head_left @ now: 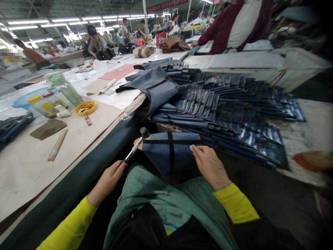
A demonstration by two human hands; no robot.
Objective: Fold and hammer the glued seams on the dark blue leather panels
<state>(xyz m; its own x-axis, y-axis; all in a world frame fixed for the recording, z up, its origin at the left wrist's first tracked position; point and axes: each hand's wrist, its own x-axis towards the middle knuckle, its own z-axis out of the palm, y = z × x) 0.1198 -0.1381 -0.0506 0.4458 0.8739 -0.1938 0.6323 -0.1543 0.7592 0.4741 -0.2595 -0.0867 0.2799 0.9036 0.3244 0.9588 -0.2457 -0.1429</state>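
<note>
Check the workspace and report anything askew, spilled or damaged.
One blue panel lies crooked against the overlapping rows of blue panels, curling downward at one end. The tabletop at right looks blotchy, perhaps worn. By the right hand, the cross-strapped panel looks intact. No spill shows.

Blue panel (157, 149) with crossed black straps (171, 147); yellow sleeves (235, 203); green apron (145, 198); yellow dish (90, 113); pink sheet (118, 72)

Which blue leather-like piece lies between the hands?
The blue panel with crossed black strips, beyond the green cloth; other blue pieces lie farther away.
</note>
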